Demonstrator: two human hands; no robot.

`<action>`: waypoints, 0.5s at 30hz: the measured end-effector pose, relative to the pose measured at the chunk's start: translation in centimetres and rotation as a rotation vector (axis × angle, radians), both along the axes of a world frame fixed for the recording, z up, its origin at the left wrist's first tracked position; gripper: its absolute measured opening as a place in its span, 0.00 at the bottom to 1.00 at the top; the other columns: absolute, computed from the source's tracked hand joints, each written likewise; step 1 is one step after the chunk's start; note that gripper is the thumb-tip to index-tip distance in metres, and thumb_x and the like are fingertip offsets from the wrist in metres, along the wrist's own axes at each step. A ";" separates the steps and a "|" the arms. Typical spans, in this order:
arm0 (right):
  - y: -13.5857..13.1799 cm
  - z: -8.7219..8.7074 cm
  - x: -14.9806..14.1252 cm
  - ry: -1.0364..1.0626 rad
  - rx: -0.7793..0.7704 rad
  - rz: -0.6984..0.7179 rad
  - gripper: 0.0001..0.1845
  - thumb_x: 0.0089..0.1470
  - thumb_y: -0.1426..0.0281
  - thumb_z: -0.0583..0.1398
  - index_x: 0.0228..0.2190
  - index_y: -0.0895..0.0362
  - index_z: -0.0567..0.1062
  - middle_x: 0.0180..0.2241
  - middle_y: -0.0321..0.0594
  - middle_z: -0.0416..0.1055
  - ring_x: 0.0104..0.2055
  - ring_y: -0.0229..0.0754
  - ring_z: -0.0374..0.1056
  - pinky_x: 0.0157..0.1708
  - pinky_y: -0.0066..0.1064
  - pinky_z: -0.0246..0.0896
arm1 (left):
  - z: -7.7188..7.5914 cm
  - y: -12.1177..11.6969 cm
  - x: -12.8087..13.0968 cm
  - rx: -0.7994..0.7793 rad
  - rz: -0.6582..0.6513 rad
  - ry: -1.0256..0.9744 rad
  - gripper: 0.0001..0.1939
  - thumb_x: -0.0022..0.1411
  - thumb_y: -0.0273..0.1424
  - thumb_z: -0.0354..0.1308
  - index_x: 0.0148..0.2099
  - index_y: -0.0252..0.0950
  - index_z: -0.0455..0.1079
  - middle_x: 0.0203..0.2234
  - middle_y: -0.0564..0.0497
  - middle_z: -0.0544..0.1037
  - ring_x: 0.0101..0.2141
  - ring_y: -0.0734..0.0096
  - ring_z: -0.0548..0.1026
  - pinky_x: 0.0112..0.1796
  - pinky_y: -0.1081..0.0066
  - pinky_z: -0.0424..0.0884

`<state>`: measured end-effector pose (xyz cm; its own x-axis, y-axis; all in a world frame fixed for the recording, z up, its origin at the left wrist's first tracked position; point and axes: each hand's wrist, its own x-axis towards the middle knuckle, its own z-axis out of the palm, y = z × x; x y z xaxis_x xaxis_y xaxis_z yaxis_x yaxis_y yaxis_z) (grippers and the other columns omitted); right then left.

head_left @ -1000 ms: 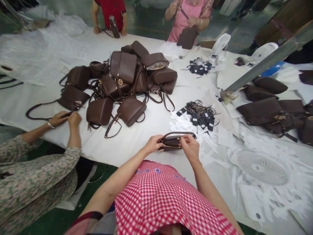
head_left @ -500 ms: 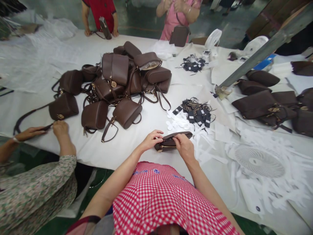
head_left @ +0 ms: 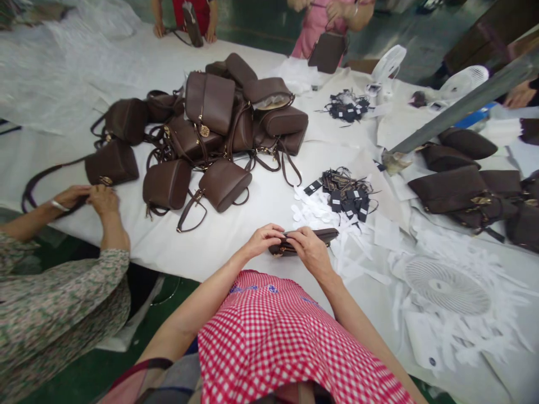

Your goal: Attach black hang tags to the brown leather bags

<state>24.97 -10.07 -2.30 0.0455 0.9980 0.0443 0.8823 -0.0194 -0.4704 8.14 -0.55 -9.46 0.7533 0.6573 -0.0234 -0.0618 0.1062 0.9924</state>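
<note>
A dark brown handbag (head_left: 322,234) with a gold-coloured zip stands on the white table close to my body. My left hand (head_left: 266,238) pinches its top edge near the left end. On the same upper edge, my right hand (head_left: 309,249) has its fingers closed, a short way right of the left one. The fingers cover part of the bag's top, so what exactly they pinch there is hard to see. Just beyond the bag lies a heap of black hang tags (head_left: 347,193) beside white paper strips (head_left: 305,207).
Brown handbags (head_left: 210,101) are piled at centre left. A co-worker's hands (head_left: 103,199) work on a strap at the left. Darker bags (head_left: 446,191), a slanted metal post (head_left: 458,106) and a white fan (head_left: 446,283) are on the right. Two people stand across the table.
My right hand has shifted left along the bag's top, closer to my left hand. The bag's handle, raised earlier, now lies low. The co-worker's hands at the left have moved along the strap.
</note>
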 end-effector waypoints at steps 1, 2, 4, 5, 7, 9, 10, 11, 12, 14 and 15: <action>0.1 0.0 -0.1 -0.006 -0.010 -0.015 0.13 0.62 0.64 0.54 0.39 0.52 0.77 0.34 0.41 0.69 0.35 0.41 0.68 0.32 0.29 0.61 | -0.1 0.0 -0.2 -0.024 -0.020 -0.021 0.08 0.57 0.33 0.63 0.39 0.37 0.79 0.46 0.45 0.74 0.49 0.63 0.71 0.53 0.62 0.64; 0.2 0.0 -0.2 -0.012 -0.021 -0.028 0.12 0.61 0.64 0.55 0.36 0.52 0.77 0.33 0.40 0.68 0.34 0.41 0.67 0.30 0.29 0.59 | -0.2 -0.1 -0.3 -0.049 -0.038 -0.041 0.09 0.56 0.33 0.63 0.39 0.37 0.79 0.47 0.45 0.74 0.49 0.62 0.71 0.54 0.61 0.63; 0.4 0.0 -0.4 -0.025 -0.048 -0.051 0.10 0.60 0.65 0.56 0.32 0.53 0.76 0.30 0.39 0.66 0.33 0.41 0.66 0.28 0.29 0.56 | -0.4 -0.1 -0.4 -0.092 -0.060 -0.070 0.09 0.56 0.31 0.63 0.40 0.37 0.79 0.47 0.45 0.74 0.50 0.61 0.71 0.55 0.61 0.62; 0.5 0.0 -0.4 -0.030 -0.065 -0.060 0.09 0.59 0.66 0.57 0.30 0.54 0.76 0.29 0.39 0.65 0.32 0.40 0.65 0.28 0.28 0.55 | -0.5 0.0 -0.4 -0.106 -0.061 -0.079 0.08 0.56 0.31 0.63 0.39 0.36 0.78 0.47 0.45 0.74 0.50 0.61 0.71 0.55 0.60 0.62; 0.9 0.1 -0.5 -0.041 -0.102 -0.082 0.09 0.56 0.67 0.58 0.26 0.55 0.74 0.28 0.38 0.64 0.30 0.39 0.63 0.27 0.28 0.53 | -0.7 0.1 -0.1 -0.130 -0.057 -0.093 0.08 0.54 0.30 0.63 0.37 0.34 0.78 0.45 0.44 0.75 0.49 0.61 0.71 0.54 0.60 0.62; 1.2 0.2 -0.7 -0.061 -0.140 -0.115 0.09 0.55 0.68 0.59 0.23 0.56 0.72 0.27 0.37 0.63 0.29 0.39 0.62 0.26 0.28 0.51 | -0.8 0.1 0.3 -0.163 -0.057 -0.108 0.07 0.53 0.30 0.64 0.35 0.32 0.76 0.43 0.44 0.75 0.47 0.62 0.71 0.53 0.61 0.63; 1.3 0.3 -0.8 -0.075 -0.155 -0.136 0.10 0.54 0.67 0.59 0.23 0.56 0.71 0.27 0.37 0.63 0.29 0.39 0.62 0.26 0.28 0.51 | -0.9 0.1 0.5 -0.187 -0.060 -0.119 0.08 0.52 0.30 0.64 0.35 0.32 0.74 0.42 0.44 0.75 0.46 0.62 0.71 0.52 0.62 0.63; 1.5 0.4 -1.0 -0.088 -0.169 -0.152 0.10 0.53 0.67 0.59 0.22 0.56 0.70 0.27 0.37 0.63 0.28 0.39 0.61 0.26 0.28 0.50 | -0.9 0.1 0.7 -0.213 -0.064 -0.132 0.09 0.52 0.30 0.65 0.35 0.32 0.72 0.41 0.45 0.75 0.45 0.63 0.71 0.50 0.63 0.64; 1.5 0.5 -1.1 -0.103 -0.183 -0.160 0.10 0.53 0.67 0.60 0.22 0.56 0.70 0.28 0.37 0.63 0.28 0.39 0.61 0.25 0.28 0.50 | -0.9 0.0 0.9 -0.236 -0.066 -0.141 0.10 0.51 0.30 0.65 0.36 0.32 0.71 0.39 0.46 0.74 0.44 0.64 0.71 0.48 0.65 0.65; 1.6 0.6 -1.4 -0.147 -0.209 -0.162 0.08 0.53 0.68 0.60 0.23 0.56 0.70 0.29 0.38 0.63 0.29 0.39 0.60 0.25 0.28 0.49 | -0.9 -0.3 1.3 -0.254 -0.074 -0.123 0.12 0.49 0.28 0.64 0.37 0.32 0.68 0.37 0.48 0.73 0.41 0.67 0.71 0.44 0.68 0.66; 1.7 0.7 -1.5 -0.175 -0.220 -0.157 0.07 0.52 0.69 0.60 0.24 0.56 0.70 0.29 0.39 0.63 0.29 0.39 0.60 0.25 0.29 0.49 | -0.8 -0.4 1.4 -0.244 -0.076 -0.091 0.12 0.49 0.27 0.63 0.37 0.33 0.67 0.36 0.49 0.73 0.38 0.70 0.71 0.41 0.70 0.67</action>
<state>23.42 -8.41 -1.64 0.2105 0.9659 -0.1510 0.9276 -0.2461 -0.2810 9.58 -0.93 -10.24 0.8068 0.5816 -0.1041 -0.1321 0.3493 0.9276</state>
